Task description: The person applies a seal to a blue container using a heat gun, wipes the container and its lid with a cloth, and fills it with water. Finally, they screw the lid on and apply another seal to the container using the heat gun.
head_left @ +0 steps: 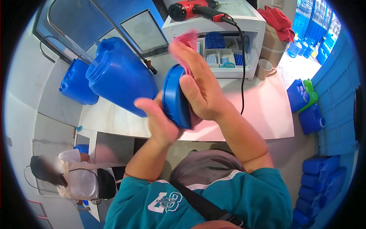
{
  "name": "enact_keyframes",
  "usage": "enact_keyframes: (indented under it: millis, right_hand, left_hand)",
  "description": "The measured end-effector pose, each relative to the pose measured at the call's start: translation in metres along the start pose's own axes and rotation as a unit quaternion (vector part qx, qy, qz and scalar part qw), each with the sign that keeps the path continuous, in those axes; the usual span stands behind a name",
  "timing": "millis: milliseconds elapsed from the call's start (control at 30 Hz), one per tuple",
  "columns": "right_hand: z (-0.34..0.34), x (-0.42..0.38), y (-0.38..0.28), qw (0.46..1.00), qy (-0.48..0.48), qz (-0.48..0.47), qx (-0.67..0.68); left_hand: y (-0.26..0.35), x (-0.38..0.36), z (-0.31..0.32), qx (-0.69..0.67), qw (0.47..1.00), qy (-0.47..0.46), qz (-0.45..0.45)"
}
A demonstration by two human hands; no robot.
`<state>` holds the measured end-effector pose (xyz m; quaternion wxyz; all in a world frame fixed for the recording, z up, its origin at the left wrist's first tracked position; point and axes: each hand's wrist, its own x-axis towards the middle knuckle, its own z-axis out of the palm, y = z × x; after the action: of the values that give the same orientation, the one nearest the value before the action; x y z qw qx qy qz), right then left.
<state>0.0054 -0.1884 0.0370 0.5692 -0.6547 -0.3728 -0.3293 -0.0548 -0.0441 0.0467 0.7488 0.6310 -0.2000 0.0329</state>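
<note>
A large round blue cap is held up on edge between my two hands, above the front of the counter. My left hand supports it from the lower left, thumb sticking out and the other fingers mostly hidden behind the cap. On the other side my right hand presses a pink cloth against the cap, its thumb near the rim. Most of the cloth is covered by the palm. Just left of the hands, a big blue jug stands on the counter, its open mouth taking a clear tube.
A second blue jug stands farther left. A red heat gun lies on a white shelf unit, its cord hanging onto the counter. A mug stands beside it. Stacked blue containers line the right; another person works at left.
</note>
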Motion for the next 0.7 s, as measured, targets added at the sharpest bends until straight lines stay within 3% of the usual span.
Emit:
enact_keyframes:
  millis: [33,100,133,233,300,367,400,433,500,533,567,633,700]
  right_hand:
    - [0.001,0.000,-0.002,1.000,0.002,0.001,0.000]
    - [0.007,0.004,-0.007,0.999,-0.002,-0.020,0.034]
    - [0.012,0.003,-0.015,0.997,0.011,-0.011,0.082]
    - [0.016,-0.005,-0.021,0.997,0.029,-0.070,0.000]
    - [0.014,-0.011,-0.044,0.997,-0.019,-0.050,-0.050]
    - [0.012,-0.010,-0.059,0.983,-0.150,-0.078,-0.071]
    - [0.019,-0.017,-0.053,0.989,-0.123,-0.081,0.025]
    - [0.023,-0.026,-0.045,0.989,-0.122,-0.083,0.025]
    - [0.022,-0.033,-0.037,0.983,-0.058,-0.079,0.158]
    - [0.018,-0.031,-0.029,0.989,-0.079,-0.122,-0.005]
    - [0.016,-0.027,-0.029,0.989,-0.080,-0.123,-0.005]
    - [0.013,-0.020,-0.030,0.965,-0.051,-0.156,-0.204]
    - [0.007,-0.005,-0.033,0.976,-0.027,-0.146,-0.160]
  left_hand:
    - [-0.004,0.001,-0.004,0.001,1.000,-0.001,-0.001]
    - [0.005,0.014,0.000,-0.297,0.942,-0.136,0.071]
    - [0.017,0.001,0.010,-0.001,1.000,-0.014,0.028]
    - [0.018,0.006,0.009,0.086,0.994,-0.051,0.047]
    - [-0.005,0.011,-0.003,0.012,0.994,-0.089,0.064]
    - [-0.014,0.010,-0.002,-0.019,0.992,0.116,0.041]
    - [-0.013,0.011,-0.001,-0.035,0.975,0.217,0.029]
    - [-0.007,0.012,-0.004,-0.034,0.975,0.217,0.030]
    - [0.017,0.022,-0.006,-0.291,0.950,0.106,0.037]
    - [0.017,0.025,-0.006,-0.326,0.940,0.081,0.064]
    - [0.014,0.025,-0.007,-0.326,0.940,0.081,0.065]
    - [0.006,0.026,-0.008,-0.336,0.933,-0.094,0.089]
    - [0.006,0.022,0.007,-0.390,0.915,-0.082,0.068]
